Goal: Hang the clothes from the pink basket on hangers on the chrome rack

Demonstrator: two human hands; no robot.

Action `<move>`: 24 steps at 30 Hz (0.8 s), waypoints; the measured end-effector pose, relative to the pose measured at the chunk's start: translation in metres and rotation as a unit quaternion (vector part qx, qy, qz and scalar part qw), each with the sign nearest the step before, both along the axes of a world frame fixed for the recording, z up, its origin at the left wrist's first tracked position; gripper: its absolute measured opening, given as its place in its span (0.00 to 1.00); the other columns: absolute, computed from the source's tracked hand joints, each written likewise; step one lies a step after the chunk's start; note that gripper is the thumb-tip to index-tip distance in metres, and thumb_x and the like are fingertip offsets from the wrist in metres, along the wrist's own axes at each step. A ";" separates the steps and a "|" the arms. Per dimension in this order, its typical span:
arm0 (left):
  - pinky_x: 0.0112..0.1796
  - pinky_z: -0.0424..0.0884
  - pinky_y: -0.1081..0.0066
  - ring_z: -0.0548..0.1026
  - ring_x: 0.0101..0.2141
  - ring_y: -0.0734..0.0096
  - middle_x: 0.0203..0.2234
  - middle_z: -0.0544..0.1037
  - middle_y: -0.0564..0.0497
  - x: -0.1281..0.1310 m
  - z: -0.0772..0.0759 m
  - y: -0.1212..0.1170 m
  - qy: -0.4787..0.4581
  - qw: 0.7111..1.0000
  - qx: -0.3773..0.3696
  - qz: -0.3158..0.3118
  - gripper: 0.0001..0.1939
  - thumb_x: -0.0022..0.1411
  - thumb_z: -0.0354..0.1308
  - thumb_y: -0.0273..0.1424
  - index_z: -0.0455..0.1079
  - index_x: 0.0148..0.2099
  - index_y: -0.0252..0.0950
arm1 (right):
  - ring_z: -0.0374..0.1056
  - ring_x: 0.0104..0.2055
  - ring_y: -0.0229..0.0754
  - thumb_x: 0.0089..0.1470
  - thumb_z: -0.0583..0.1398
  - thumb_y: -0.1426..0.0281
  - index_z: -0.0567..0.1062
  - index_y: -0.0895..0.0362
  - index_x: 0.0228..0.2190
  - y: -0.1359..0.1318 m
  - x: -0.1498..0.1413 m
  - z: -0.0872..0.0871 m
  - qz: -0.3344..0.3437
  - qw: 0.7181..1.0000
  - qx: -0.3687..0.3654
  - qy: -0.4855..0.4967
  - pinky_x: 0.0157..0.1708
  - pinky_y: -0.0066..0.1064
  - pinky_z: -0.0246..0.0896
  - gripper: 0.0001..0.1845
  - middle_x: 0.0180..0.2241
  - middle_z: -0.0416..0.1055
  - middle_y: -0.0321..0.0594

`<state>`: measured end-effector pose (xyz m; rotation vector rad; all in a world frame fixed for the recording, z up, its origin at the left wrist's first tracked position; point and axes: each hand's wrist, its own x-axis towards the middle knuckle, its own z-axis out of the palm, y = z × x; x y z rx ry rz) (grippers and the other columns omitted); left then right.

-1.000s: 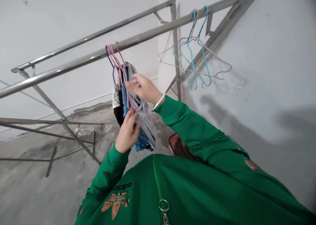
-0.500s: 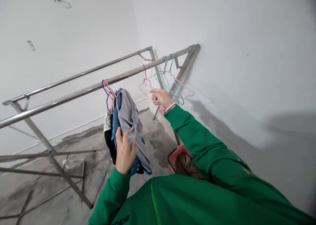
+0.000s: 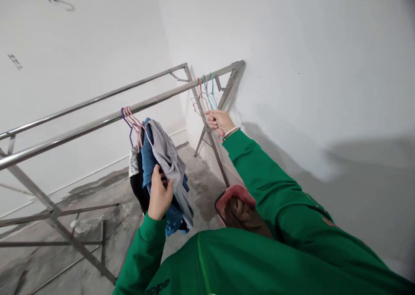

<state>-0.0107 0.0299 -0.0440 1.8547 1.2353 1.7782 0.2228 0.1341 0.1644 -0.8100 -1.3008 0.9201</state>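
Reaching up, left hand gripping grey-blue clothes — right hand pinching a pink wire hanger

Clothes hang from hangers on the front rail.

A stainless-steel drying rack stands on a patchy grey concrete floor. Purple and pink wire hangers bunch near the middle of its front rail, with clothes hanging from them; pink and blue hangers sit toward the far end. A red-rimmed basket rests on the floor beside the rack's wall-side leg.
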 end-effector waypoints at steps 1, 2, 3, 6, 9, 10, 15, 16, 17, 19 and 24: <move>0.46 0.74 0.57 0.71 0.50 0.57 0.60 0.60 0.32 0.001 0.000 0.001 -0.004 1.000 -0.001 -0.011 0.37 0.63 0.54 0.37 0.43 0.68 0.33 | 0.45 0.13 0.26 0.51 0.56 0.75 0.64 0.58 0.31 0.000 -0.002 -0.002 0.001 1.000 -0.003 -0.001 0.13 0.18 0.41 0.03 0.15 0.54 0.24; 0.45 0.74 0.58 0.71 0.49 0.58 0.59 0.61 0.33 0.001 0.000 0.002 -0.008 1.000 -0.001 -0.018 0.37 0.62 0.54 0.37 0.44 0.68 0.34 | 0.50 0.15 0.27 0.53 0.56 0.74 0.64 0.58 0.31 -0.001 -0.005 -0.005 -0.001 1.000 -0.007 -0.015 0.15 0.19 0.47 0.02 0.16 0.58 0.26; 0.45 0.74 0.59 0.71 0.49 0.59 0.59 0.61 0.33 0.002 -0.001 0.002 -0.009 1.000 -0.001 -0.023 0.37 0.62 0.54 0.37 0.44 0.68 0.34 | 0.56 0.17 0.29 0.54 0.55 0.73 0.64 0.58 0.30 -0.003 -0.006 -0.009 -0.011 0.999 -0.005 -0.045 0.18 0.21 0.54 0.02 0.18 0.62 0.30; 0.45 0.74 0.60 0.71 0.49 0.60 0.58 0.62 0.34 0.001 -0.002 0.003 -0.002 1.000 0.005 -0.028 0.36 0.62 0.54 0.37 0.46 0.67 0.34 | 0.68 0.30 0.37 0.58 0.52 0.70 0.66 0.58 0.26 -0.016 -0.009 -0.020 -0.110 0.954 0.083 -0.268 0.35 0.31 0.66 0.09 0.24 0.69 0.40; 0.44 0.74 0.62 0.71 0.49 0.61 0.58 0.62 0.36 0.000 -0.003 0.003 0.012 0.999 0.013 -0.031 0.33 0.63 0.54 0.36 0.49 0.66 0.36 | 0.68 0.44 0.46 0.58 0.52 0.70 0.70 0.58 0.29 -0.030 -0.004 -0.016 -0.250 0.851 0.211 -0.411 0.49 0.39 0.61 0.10 0.37 0.72 0.47; 0.43 0.74 0.62 0.71 0.49 0.61 0.58 0.62 0.36 -0.001 -0.003 0.003 0.015 0.999 0.013 -0.032 0.32 0.63 0.53 0.36 0.50 0.66 0.36 | 0.66 0.48 0.49 0.58 0.53 0.70 0.72 0.59 0.33 -0.033 -0.002 -0.011 -0.302 0.822 0.239 -0.421 0.51 0.41 0.59 0.09 0.42 0.71 0.50; 0.43 0.75 0.62 0.70 0.49 0.61 0.58 0.61 0.37 -0.001 -0.003 0.002 0.018 0.999 0.019 -0.044 0.31 0.62 0.54 0.36 0.51 0.65 0.38 | 0.63 0.53 0.61 0.55 0.59 0.65 0.71 0.65 0.42 -0.021 0.011 0.021 -0.458 0.710 0.173 -0.506 0.51 0.50 0.58 0.17 0.46 0.68 0.62; 0.43 0.75 0.62 0.71 0.49 0.61 0.58 0.61 0.37 -0.001 -0.004 0.002 0.019 0.999 0.020 -0.045 0.31 0.62 0.53 0.35 0.51 0.65 0.38 | 0.65 0.52 0.62 0.55 0.59 0.66 0.72 0.65 0.41 -0.016 0.014 0.025 -0.452 0.709 0.138 -0.523 0.50 0.51 0.59 0.16 0.45 0.69 0.63; 0.44 0.75 0.61 0.70 0.50 0.61 0.58 0.61 0.37 -0.002 -0.005 0.002 0.022 0.999 0.021 -0.044 0.30 0.62 0.53 0.35 0.51 0.65 0.38 | 0.66 0.51 0.63 0.56 0.57 0.68 0.72 0.65 0.39 -0.012 0.018 0.029 -0.437 0.715 0.109 -0.534 0.49 0.51 0.60 0.13 0.43 0.71 0.63; 0.45 0.75 0.60 0.70 0.51 0.60 0.58 0.61 0.37 -0.003 -0.007 0.003 0.027 0.999 0.020 -0.040 0.30 0.63 0.53 0.34 0.52 0.65 0.38 | 0.68 0.50 0.62 0.56 0.55 0.74 0.73 0.64 0.34 -0.004 0.025 0.034 -0.397 0.738 0.080 -0.539 0.48 0.50 0.61 0.08 0.41 0.72 0.62; 0.46 0.74 0.58 0.67 0.56 0.56 0.58 0.62 0.38 -0.005 -0.010 0.005 0.039 0.999 0.020 -0.033 0.28 0.63 0.53 0.34 0.54 0.63 0.39 | 0.73 0.30 0.48 0.55 0.53 0.78 0.71 0.61 0.26 -0.003 0.030 0.046 -0.324 0.807 0.074 -0.488 0.33 0.38 0.68 0.09 0.27 0.74 0.50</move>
